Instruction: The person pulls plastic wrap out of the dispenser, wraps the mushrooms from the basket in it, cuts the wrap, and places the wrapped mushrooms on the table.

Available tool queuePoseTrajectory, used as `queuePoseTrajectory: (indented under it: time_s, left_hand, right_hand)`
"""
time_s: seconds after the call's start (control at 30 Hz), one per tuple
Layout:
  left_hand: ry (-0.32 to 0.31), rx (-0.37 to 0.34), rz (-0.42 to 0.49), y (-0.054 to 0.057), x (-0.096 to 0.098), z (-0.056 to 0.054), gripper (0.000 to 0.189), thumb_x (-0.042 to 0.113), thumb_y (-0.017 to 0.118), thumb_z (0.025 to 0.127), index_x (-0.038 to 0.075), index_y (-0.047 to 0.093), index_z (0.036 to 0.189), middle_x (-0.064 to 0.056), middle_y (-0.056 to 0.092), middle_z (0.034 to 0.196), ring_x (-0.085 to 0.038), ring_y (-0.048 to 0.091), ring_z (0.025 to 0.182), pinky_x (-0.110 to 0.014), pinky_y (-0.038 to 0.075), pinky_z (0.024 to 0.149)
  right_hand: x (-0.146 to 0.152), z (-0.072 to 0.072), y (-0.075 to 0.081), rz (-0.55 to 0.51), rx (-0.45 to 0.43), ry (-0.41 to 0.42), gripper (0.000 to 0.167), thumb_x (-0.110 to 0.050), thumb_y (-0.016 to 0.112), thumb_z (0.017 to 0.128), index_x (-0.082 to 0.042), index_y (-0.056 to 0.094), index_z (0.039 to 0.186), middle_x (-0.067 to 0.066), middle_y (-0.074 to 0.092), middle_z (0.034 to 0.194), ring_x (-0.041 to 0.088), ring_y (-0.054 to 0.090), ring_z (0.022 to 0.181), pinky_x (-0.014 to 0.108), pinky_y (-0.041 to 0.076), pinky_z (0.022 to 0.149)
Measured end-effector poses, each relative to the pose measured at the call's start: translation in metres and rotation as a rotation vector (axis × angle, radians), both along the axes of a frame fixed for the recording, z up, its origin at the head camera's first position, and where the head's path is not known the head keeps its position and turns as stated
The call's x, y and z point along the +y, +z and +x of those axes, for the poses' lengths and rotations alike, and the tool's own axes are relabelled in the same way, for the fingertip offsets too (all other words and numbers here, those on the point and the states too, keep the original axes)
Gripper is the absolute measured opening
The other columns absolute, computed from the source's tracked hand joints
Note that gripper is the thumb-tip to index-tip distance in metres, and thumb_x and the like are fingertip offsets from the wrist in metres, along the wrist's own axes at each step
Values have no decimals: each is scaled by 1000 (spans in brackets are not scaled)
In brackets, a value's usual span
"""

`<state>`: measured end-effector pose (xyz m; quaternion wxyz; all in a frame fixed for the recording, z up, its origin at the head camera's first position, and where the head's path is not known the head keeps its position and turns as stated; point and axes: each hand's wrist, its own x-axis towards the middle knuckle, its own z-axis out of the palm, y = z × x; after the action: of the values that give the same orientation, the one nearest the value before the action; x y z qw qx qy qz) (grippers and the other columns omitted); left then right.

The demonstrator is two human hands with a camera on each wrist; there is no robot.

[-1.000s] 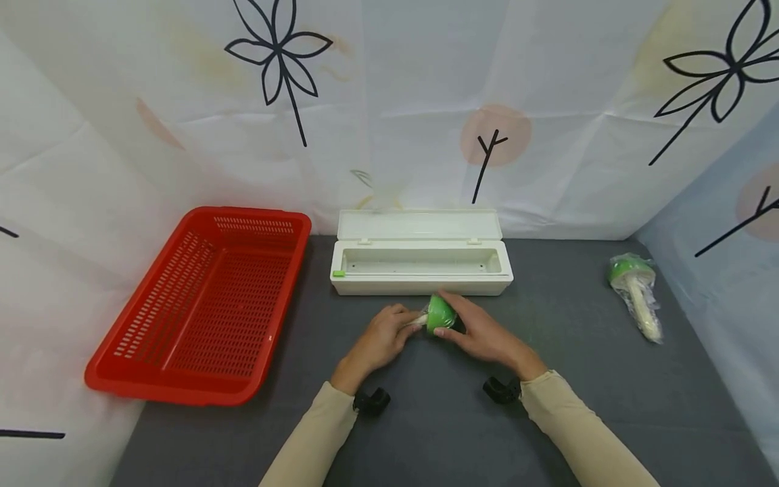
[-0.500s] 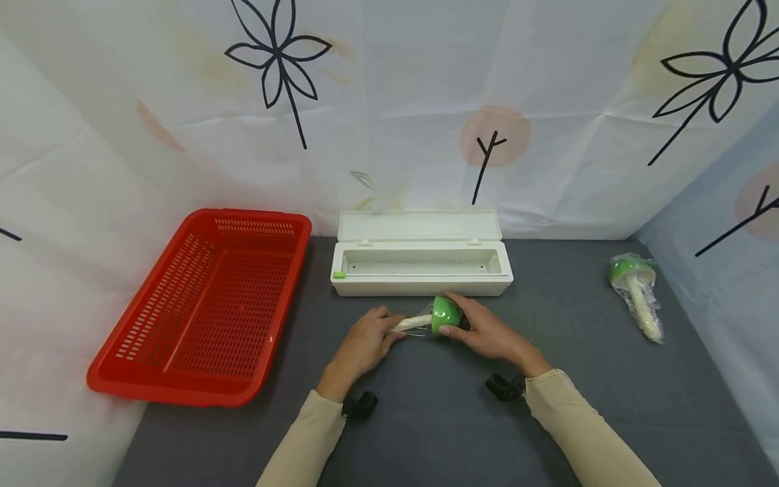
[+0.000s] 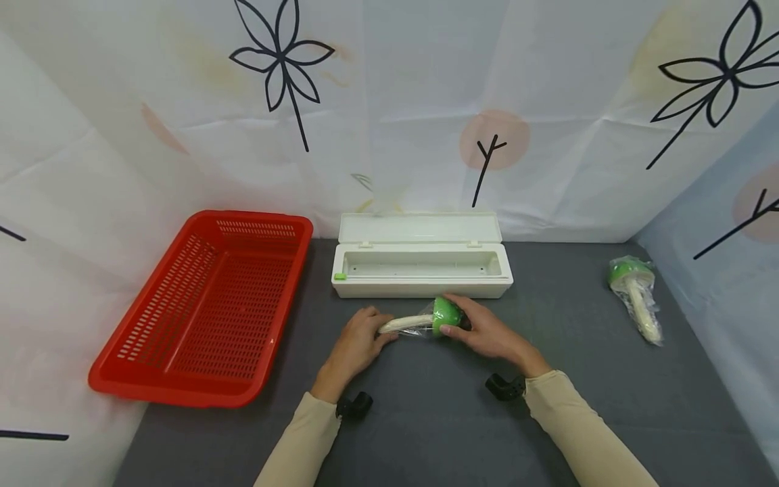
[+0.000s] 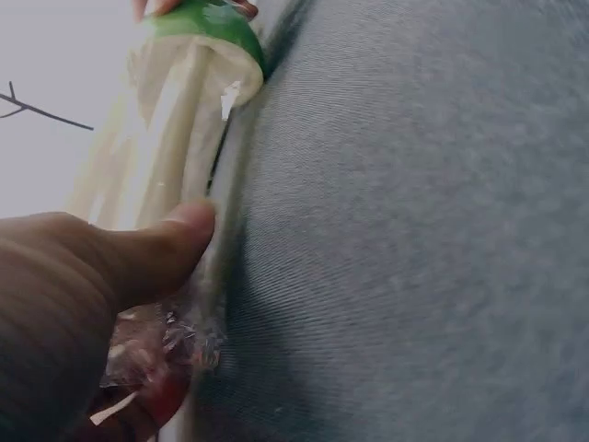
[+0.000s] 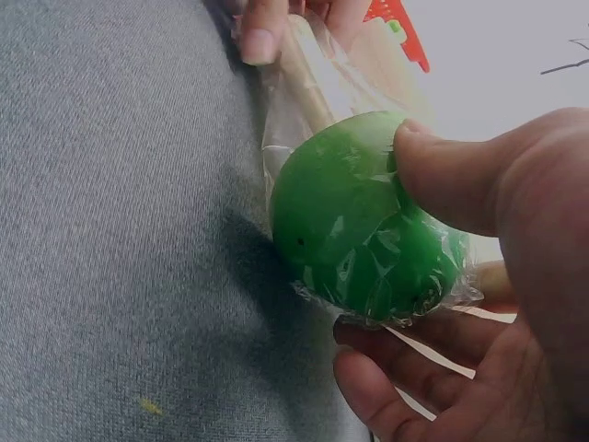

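A mushroom-shaped object (image 3: pixel 447 315) with a green cap and a pale stem lies sideways in clear plastic wrap, in front of an open white box (image 3: pixel 422 289). My right hand (image 3: pixel 487 331) holds the cap from the right, thumb and fingers on opposite sides in the right wrist view. At the free end of the stem, my left hand (image 3: pixel 353 346) pinches the loose wrap and stem end. In the left wrist view the thumb (image 4: pixel 179 241) lies over the wrapped stem (image 4: pixel 170 138), with crumpled film below it.
A red perforated basket (image 3: pixel 258 368) stands on the left. Far right lies a second wrapped green-capped mushroom shape (image 3: pixel 635 297). The white box's lid (image 3: pixel 420 228) is raised against the patterned cloth wall. Dark grey cloth (image 3: pixel 438 419) covers the table.
My left hand has slid leftward along the mushroom shape, so more of the stem shows. The right hand has shifted slightly right with the cap, then stayed there.
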<state>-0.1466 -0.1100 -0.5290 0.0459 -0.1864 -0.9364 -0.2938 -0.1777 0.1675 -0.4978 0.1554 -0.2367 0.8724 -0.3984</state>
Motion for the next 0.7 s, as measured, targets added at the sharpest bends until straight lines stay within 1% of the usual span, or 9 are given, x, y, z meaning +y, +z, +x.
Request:
queuePoseTrajectory:
  time_s: [0.07, 0.17, 0.27, 0.33, 0.47, 0.57, 0.67, 0.7]
  left_hand:
    - [1, 6, 21, -2, 0, -1, 30, 21, 82, 85, 10, 77, 112, -1, 60, 86, -15, 53, 74, -32, 46, 67]
    - [-19, -5, 56, -5, 0, -3, 27, 20, 82, 85, 11, 78, 110, 1, 60, 82, -12, 52, 68, -30, 45, 63]
    - [-36, -43, 80, -7, 1, -4, 24, 21, 81, 86, 12, 79, 109, 1, 61, 82, -10, 51, 66, -28, 44, 61]
    - [-33, -81, 97, -6, 3, -3, 24, 23, 81, 87, 12, 79, 108, 2, 63, 82, -8, 50, 66, -27, 43, 61]
    - [-18, -138, 144, -4, 9, 2, 25, 23, 81, 87, 10, 80, 108, 0, 66, 83, -8, 50, 66, -27, 42, 59]
    - [12, -154, 161, -2, 16, 9, 26, 22, 82, 86, 7, 80, 107, -2, 67, 83, -8, 50, 64, -27, 42, 58]
    - [49, -169, 155, -1, 25, 15, 24, 23, 83, 86, 8, 80, 104, -1, 67, 80, -7, 50, 61, -26, 42, 56]
    - [60, -184, 154, 0, 28, 17, 23, 23, 83, 86, 8, 80, 103, 0, 66, 79, -6, 51, 59, -26, 42, 55]
  right_hand:
    - [1, 1, 1, 2, -2, -6, 66, -24, 66, 100, 5, 37, 152, 25, 51, 140, 28, 58, 106, 47, 50, 84]
    - [3, 3, 2, 7, -10, -18, 66, -24, 67, 100, 4, 38, 152, 24, 53, 137, 27, 59, 104, 47, 50, 84]
    - [5, 4, 2, 17, -1, -32, 67, -25, 68, 99, 4, 39, 152, 23, 53, 137, 26, 60, 102, 46, 50, 83]
    - [7, 5, 1, 19, 6, -51, 66, -25, 68, 100, 4, 39, 151, 23, 54, 136, 24, 59, 98, 44, 50, 82]
    - [9, 7, 0, -8, 23, -104, 63, -23, 68, 99, 3, 42, 149, 23, 55, 132, 22, 60, 90, 40, 50, 77]
    - [11, 10, 0, -28, 25, -146, 61, -21, 69, 98, 3, 43, 148, 23, 57, 130, 25, 62, 92, 40, 51, 76]
    - [11, 11, 0, -43, 6, -192, 59, -21, 68, 99, 4, 44, 147, 24, 57, 129, 29, 63, 98, 41, 52, 78]
    - [11, 12, 0, -47, -3, -208, 59, -22, 67, 100, 5, 44, 147, 25, 57, 129, 31, 63, 100, 42, 53, 79]
